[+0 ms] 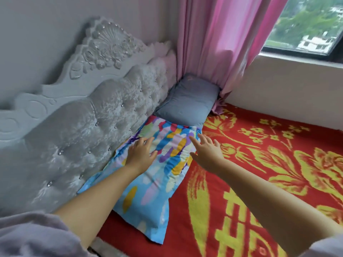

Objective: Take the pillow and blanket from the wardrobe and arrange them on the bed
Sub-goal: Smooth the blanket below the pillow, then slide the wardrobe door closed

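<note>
A colourful pillow [154, 184] with blue, yellow and purple patches lies flat on the bed against the headboard. My left hand [142, 153] rests palm down on its upper part, fingers spread. My right hand [207, 152] hovers with fingers apart over the pillow's right edge, holding nothing. A plain blue-grey pillow [187, 102] lies beyond it in the far corner. The bed is covered by a red blanket [259, 164] with a yellow flower pattern, spread flat.
A tufted silver-grey headboard [89, 123] runs along the left. Pink curtains [219, 43] hang into the corner behind the blue-grey pillow. A pale wall and window sill [289, 86] border the bed's far side.
</note>
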Available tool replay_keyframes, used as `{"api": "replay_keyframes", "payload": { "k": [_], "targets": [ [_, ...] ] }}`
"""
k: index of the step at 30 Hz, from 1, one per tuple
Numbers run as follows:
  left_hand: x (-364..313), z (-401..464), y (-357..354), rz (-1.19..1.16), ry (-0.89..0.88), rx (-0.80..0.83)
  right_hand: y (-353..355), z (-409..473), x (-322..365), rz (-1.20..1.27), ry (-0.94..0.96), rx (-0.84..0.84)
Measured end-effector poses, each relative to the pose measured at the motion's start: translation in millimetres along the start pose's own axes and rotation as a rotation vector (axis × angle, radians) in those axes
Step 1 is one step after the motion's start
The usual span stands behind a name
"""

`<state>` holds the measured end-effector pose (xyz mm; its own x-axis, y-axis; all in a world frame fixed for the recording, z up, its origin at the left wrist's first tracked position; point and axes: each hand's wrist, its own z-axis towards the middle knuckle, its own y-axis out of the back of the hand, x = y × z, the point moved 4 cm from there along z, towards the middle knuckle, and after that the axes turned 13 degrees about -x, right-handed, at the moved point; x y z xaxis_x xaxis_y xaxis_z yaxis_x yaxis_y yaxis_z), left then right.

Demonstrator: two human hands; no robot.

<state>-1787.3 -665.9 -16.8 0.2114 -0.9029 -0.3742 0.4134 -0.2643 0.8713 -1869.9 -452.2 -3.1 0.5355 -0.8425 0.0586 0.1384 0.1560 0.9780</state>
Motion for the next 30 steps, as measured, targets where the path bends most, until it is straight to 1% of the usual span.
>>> {"api": "replay_keyframes", "payload": {
  "k": [4, 10, 15, 18, 21, 24, 27, 30],
  "targets": [
    [7.6, -64.9, 45.9, 0.053, 0.07, -0.094, 26.2, -27.8, 32.4, 0.033, 0.153, -0.023],
    [36.6, -172.3, 117.4, 0.184, 0.249, -0.184, 40.3, -83.3, 103.1, 0.054, 0.351, -0.013],
    [35.4, -295.5, 158.0, 0.233, 0.35, -0.194, 51.6, -166.9, 154.3, 0.113, 0.451, -0.031],
    [22.8, -382.4, 177.6, 0.223, 0.401, -0.232, 53.4, -235.6, 183.6, 0.121, 0.538, 0.02],
    [11.0, -463.9, 198.0, 0.264, 0.481, -0.252, 61.4, -307.7, 220.6, 0.117, 0.699, 0.067],
    [1.6, -526.9, 222.4, 0.277, 0.539, -0.297, 75.6, -370.8, 259.6, 0.139, 0.866, 0.062],
    [-9.4, -584.6, 248.2, 0.29, 0.631, -0.388, 93.5, -417.6, 296.0, 0.19, 1.025, 0.078],
    [-17.8, -655.0, 267.2, 0.348, 0.76, -0.416, 104.8, -460.1, 330.5, 0.179, 1.198, 0.108]
  ]
}}
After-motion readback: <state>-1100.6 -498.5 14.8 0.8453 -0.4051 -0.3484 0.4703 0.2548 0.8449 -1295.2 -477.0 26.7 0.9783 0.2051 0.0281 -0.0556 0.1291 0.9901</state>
